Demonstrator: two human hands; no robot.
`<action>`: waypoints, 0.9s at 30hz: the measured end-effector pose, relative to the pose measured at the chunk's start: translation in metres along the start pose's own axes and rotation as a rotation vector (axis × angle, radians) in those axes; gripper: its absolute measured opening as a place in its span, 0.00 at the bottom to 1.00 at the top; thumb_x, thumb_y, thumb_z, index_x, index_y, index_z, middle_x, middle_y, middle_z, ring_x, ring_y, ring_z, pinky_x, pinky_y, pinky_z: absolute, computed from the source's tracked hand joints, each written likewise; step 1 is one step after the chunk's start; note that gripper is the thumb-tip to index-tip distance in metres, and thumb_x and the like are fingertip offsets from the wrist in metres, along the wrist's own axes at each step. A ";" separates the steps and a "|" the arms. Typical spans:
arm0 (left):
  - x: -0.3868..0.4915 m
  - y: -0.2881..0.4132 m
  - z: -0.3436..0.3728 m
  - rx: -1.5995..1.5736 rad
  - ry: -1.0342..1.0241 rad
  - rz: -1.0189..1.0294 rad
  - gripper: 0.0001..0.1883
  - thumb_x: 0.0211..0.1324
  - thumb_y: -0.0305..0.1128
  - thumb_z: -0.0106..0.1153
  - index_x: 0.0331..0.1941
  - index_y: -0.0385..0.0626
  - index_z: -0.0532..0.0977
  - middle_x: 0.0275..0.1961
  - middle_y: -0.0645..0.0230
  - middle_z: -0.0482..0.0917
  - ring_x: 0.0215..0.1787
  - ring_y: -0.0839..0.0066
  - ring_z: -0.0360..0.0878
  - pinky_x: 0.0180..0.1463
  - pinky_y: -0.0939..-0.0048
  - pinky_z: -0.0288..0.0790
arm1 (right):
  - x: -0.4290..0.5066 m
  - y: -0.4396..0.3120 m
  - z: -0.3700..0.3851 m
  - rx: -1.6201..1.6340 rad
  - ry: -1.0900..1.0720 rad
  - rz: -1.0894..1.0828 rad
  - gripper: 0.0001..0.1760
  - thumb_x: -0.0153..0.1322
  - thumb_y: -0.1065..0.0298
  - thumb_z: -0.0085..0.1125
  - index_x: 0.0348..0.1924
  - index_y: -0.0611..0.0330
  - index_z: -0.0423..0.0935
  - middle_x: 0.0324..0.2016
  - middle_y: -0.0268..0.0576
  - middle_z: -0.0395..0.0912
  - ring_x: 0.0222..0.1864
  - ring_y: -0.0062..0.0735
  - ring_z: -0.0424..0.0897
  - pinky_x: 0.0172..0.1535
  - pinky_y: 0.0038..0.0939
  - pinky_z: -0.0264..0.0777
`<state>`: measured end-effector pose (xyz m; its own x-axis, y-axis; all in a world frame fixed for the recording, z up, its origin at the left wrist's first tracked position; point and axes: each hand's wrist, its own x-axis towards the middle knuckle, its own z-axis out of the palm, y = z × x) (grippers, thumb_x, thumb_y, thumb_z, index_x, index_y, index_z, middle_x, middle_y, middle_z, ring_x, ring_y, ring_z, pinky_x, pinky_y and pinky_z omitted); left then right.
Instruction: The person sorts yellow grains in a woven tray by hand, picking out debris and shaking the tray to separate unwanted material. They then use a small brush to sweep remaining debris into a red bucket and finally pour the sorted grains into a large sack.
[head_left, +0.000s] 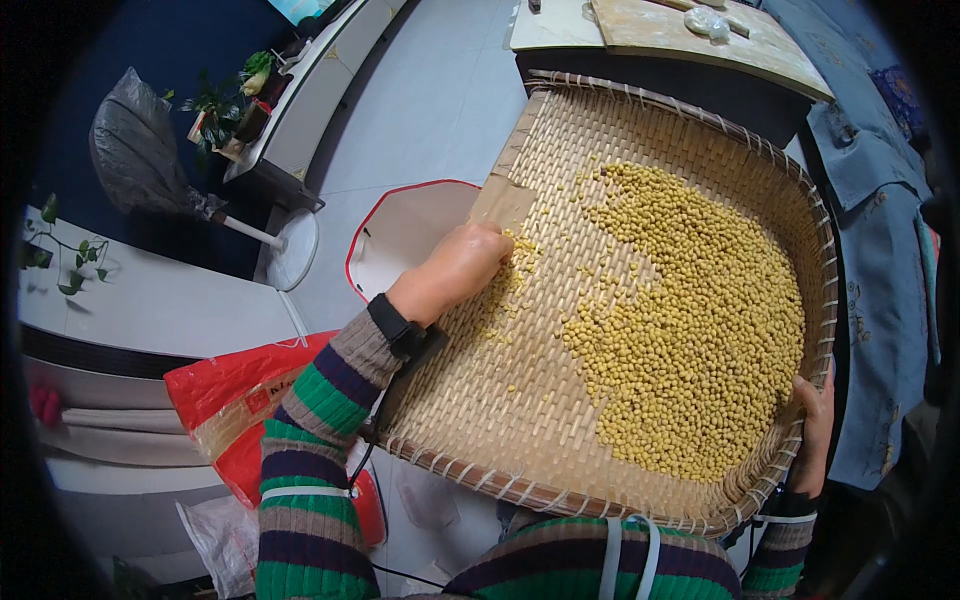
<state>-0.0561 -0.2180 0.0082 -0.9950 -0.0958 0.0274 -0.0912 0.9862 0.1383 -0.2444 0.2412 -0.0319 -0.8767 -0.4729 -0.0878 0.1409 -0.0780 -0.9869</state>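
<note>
A woven bamboo winnowing basket (517, 435) lies before me, tilted to the view. A wide heap of yellow soybeans (697, 322) fills its right part, with a smaller scatter of beans and bits (501, 296) along its flat left edge. My left hand (465, 262) is at that edge beside the scatter, its fingers curled down; whatever may be inside them is hidden. Brown tape (506, 204) covers part of the edge just beyond it. At the lower right, my right hand (816, 420) grips the bound rim, thumb inside and the other fingers mostly hidden behind the wall.
Below the flat edge stands a white bin with a red rim (412, 225). A red bag (240, 405) lies at the left. Beyond the basket is a table with a wooden board (652, 30); a sofa with blue covers (874, 300) flanks the right. A bagged fan (142, 150) stands far left.
</note>
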 end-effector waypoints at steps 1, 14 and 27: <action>0.001 -0.001 0.001 0.022 -0.009 -0.001 0.03 0.49 0.22 0.57 0.30 0.40 0.77 0.33 0.56 0.79 0.37 0.52 0.78 0.41 0.56 0.72 | 0.000 0.000 0.000 -0.022 0.029 0.028 0.36 0.65 0.68 0.56 0.65 0.66 0.57 0.52 0.53 0.73 0.46 0.37 0.78 0.49 0.34 0.73; 0.019 0.031 -0.050 -0.590 -0.058 -0.304 0.06 0.52 0.26 0.63 0.32 0.36 0.78 0.27 0.67 0.80 0.30 0.73 0.80 0.33 0.69 0.72 | -0.001 0.000 0.001 -0.009 0.051 0.038 0.37 0.65 0.68 0.56 0.66 0.66 0.57 0.52 0.53 0.73 0.47 0.38 0.78 0.51 0.35 0.72; -0.003 0.015 -0.007 -0.134 -0.080 -0.183 0.08 0.47 0.24 0.61 0.34 0.40 0.81 0.32 0.55 0.82 0.35 0.57 0.82 0.39 0.63 0.74 | 0.001 0.003 -0.004 -0.032 0.029 0.041 0.36 0.66 0.68 0.56 0.66 0.65 0.57 0.52 0.53 0.73 0.47 0.37 0.79 0.50 0.35 0.72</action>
<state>-0.0545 -0.2040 0.0172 -0.9628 -0.2554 -0.0885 -0.2699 0.9259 0.2642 -0.2473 0.2441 -0.0354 -0.8835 -0.4494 -0.1320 0.1631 -0.0311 -0.9861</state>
